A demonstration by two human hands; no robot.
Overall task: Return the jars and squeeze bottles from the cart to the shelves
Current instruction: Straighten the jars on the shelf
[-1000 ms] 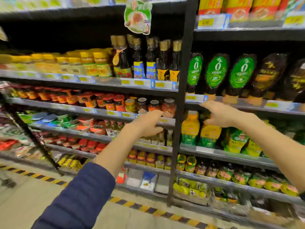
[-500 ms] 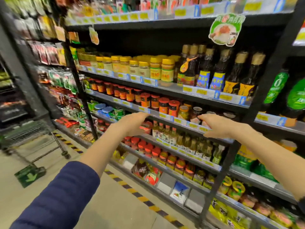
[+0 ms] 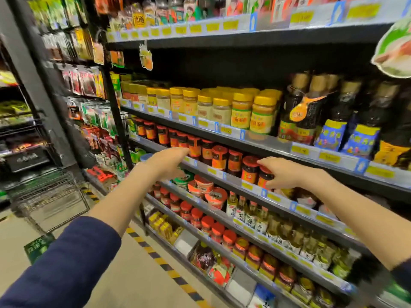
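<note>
the red-lidded jar (image 3: 264,177) stands upright at the front edge of the middle shelf (image 3: 231,174), last in a row of like jars (image 3: 219,157) that runs leftward along that edge; its long axis is vertical. the right hand (image 3: 287,174) is on it: the fingers (image 3: 265,162) curl over the lid from the right and the thumb lies low against the label, so the jar looks grasped, or just being set down. the left hand (image 3: 165,162) hovers well to the left of it, near the same shelf edge, fingers loosely spread and holding nothing. the right hand is plainly the nearer one. the cart (image 3: 51,196), blurred, stands far left on the floor, well apart, so i judge the next fetch means turning left.
</note>
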